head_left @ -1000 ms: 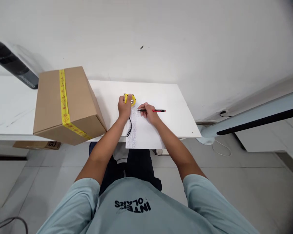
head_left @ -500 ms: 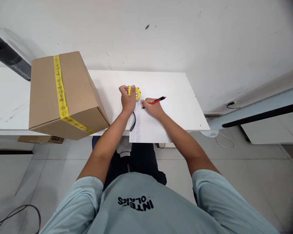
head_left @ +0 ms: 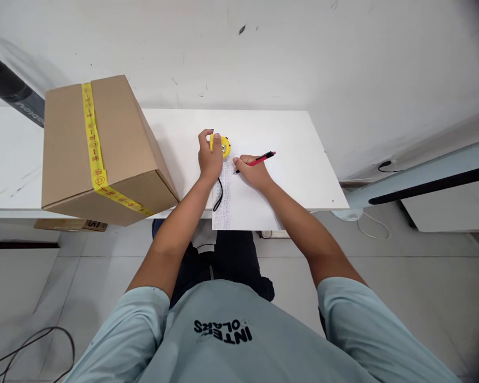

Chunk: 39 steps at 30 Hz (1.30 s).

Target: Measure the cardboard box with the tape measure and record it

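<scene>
My left hand (head_left: 210, 158) is closed round a yellow tape measure (head_left: 225, 147), whose black wrist strap (head_left: 219, 196) dangles over the paper. In my right hand (head_left: 253, 173) is a red and black pen (head_left: 262, 158), its tip down at the paper. The sheet of white paper (head_left: 251, 210) lies under both hands on the white table (head_left: 295, 159) and sticks out past its front edge. Small dense writing runs down the sheet's left side. Whether the tape blade is drawn out I cannot tell.
A large cardboard box (head_left: 69, 143) with yellow printed tape stands on the table to the left. Behind it leans a dark cylinder (head_left: 14, 88). The wall (head_left: 207, 53) borders the far edge. A cable (head_left: 43, 335) loops on the floor at lower left.
The view has shifted slightly, so the table and box sit a little higher in the picture. Both hands keep their holds, and the pen stays at about the same place on the paper.
</scene>
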Each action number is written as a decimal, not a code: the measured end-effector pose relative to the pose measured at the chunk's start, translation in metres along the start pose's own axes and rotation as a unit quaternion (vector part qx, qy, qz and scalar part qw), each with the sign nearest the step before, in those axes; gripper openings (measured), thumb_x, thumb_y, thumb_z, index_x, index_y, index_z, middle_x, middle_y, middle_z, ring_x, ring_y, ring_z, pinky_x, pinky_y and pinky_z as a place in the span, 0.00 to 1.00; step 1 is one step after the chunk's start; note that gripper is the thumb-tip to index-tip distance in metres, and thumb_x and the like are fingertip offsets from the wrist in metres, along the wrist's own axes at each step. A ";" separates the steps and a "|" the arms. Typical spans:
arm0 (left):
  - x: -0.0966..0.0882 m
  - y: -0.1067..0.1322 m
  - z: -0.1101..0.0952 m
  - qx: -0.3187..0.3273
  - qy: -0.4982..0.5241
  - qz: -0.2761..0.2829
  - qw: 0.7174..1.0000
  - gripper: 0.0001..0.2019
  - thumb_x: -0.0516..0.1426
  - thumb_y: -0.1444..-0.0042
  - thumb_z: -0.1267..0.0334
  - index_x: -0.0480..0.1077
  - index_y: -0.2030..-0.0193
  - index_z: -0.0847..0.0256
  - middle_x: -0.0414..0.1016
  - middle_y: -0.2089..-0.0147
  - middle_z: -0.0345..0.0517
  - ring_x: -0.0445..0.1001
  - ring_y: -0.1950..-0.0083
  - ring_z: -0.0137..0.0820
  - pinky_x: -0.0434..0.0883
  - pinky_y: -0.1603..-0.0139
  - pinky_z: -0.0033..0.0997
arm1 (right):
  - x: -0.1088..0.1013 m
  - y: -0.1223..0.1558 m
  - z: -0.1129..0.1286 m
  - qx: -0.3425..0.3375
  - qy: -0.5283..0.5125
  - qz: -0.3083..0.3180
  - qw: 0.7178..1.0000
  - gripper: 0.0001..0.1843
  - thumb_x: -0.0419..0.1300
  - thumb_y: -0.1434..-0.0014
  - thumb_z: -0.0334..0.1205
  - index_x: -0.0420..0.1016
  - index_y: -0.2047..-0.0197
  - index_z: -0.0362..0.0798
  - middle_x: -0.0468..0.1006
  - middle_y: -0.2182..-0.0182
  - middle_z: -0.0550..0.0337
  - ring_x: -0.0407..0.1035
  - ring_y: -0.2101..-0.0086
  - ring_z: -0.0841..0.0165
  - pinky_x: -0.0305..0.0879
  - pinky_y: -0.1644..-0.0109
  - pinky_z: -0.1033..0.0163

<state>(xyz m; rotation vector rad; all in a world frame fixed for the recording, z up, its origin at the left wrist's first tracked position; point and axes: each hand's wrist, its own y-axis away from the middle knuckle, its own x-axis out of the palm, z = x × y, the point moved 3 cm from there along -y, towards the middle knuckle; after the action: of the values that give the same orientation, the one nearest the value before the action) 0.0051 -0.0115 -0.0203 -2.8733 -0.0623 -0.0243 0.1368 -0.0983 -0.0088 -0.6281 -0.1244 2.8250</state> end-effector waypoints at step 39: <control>-0.003 0.003 -0.008 -0.070 -0.020 0.003 0.997 0.14 0.58 0.30 0.52 0.56 0.51 0.53 0.64 0.69 0.32 0.70 0.68 0.30 0.63 0.62 0.30 | 0.002 -0.002 -0.003 0.030 -0.012 -0.028 0.999 0.22 0.58 0.40 0.51 0.61 0.82 0.53 0.70 0.80 0.64 0.65 0.73 0.67 0.64 0.62 0.59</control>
<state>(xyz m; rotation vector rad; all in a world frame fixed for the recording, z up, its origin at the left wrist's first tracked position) 0.0018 -0.0166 -0.0135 -3.0136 -0.0618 0.0324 0.1363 -0.0962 -0.0120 -0.5691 -0.0606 2.7715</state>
